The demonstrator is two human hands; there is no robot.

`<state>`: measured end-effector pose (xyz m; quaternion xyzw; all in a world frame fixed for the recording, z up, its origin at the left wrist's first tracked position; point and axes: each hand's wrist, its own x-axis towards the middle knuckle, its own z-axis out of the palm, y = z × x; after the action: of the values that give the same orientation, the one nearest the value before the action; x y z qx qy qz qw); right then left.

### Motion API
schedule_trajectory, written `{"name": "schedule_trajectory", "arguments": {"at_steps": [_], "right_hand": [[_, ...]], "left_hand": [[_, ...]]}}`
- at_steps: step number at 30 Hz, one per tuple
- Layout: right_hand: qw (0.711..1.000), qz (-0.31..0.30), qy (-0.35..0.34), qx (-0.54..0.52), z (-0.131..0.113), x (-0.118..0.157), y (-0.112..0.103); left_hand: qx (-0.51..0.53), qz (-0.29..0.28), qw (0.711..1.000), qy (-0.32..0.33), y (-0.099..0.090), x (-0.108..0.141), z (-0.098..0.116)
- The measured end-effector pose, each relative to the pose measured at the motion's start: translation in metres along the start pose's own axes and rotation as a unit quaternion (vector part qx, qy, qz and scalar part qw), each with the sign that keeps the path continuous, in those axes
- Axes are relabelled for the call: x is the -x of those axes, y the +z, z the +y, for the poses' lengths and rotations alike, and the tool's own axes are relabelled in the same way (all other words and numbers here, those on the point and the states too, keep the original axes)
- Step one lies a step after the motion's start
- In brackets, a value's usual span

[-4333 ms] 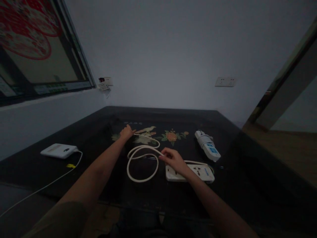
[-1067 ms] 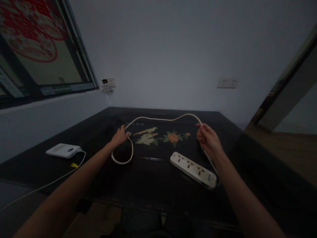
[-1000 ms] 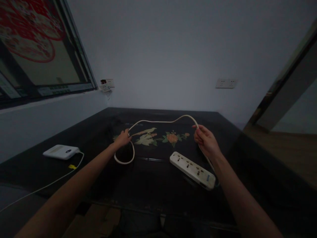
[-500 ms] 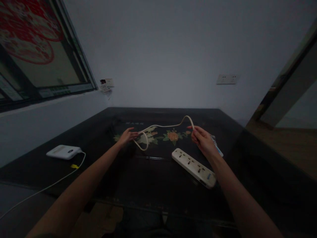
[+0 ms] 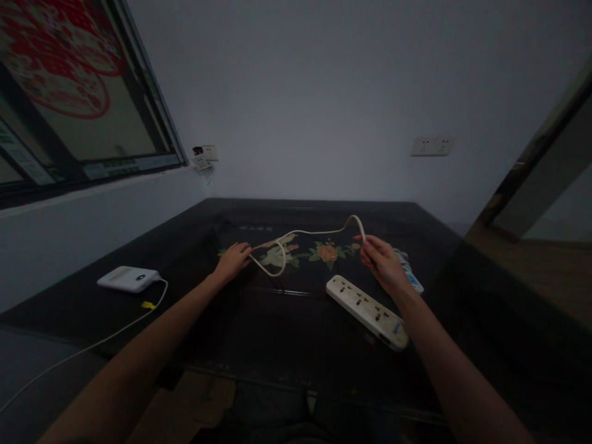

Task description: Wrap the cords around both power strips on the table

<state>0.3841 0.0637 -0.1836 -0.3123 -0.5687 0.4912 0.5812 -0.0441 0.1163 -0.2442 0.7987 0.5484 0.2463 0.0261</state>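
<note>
A whitish cable (image 5: 319, 232) stretches between my two hands above the dark tabletop, with a loop hanging near the left one. My left hand (image 5: 234, 260) is closed around the cable by that loop. At the other side, my right hand (image 5: 382, 262) pinches the cable between thumb and fingers, where it arches upward. Just below the right hand lies a white power strip (image 5: 365, 311), slanted, its sockets facing up. Partly hidden behind the right wrist is a small blue-and-white item (image 5: 412, 279) with pale cord beside it.
On the table's left a white power bank-like device (image 5: 127, 279) has a thin white cord (image 5: 106, 338) running off the near edge. A small yellow tag (image 5: 148, 305) lies by it. Wall sockets (image 5: 432, 146) are on the back wall; a window (image 5: 83, 92) is at left.
My left hand has turned, its fingers now folded down over the cable. The cable loop has shifted slightly. My right hand keeps its pinch; the whole view has drifted a little.
</note>
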Motion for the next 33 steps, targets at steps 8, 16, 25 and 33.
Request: {"name": "schedule_trajectory", "arguments": {"at_steps": [8,16,25,33], "right_hand": [[1.000,0.013,0.007,0.004,0.000,0.002,-0.001],[1.000,0.007,0.001,0.003,-0.001,0.002,-0.001],[1.000,0.005,0.004,-0.024,0.007,-0.001,-0.001],[1.000,0.006,0.006,-0.019,0.003,0.001,0.002]], "left_hand": [[0.076,0.006,0.996,-0.054,-0.013,0.007,0.042],[0.419,-0.055,0.866,-0.269,-0.058,0.058,0.071],[0.502,-0.189,0.751,-0.386,-0.042,0.098,0.078],[0.511,-0.316,0.722,-0.343,-0.022,0.081,0.131]]}}
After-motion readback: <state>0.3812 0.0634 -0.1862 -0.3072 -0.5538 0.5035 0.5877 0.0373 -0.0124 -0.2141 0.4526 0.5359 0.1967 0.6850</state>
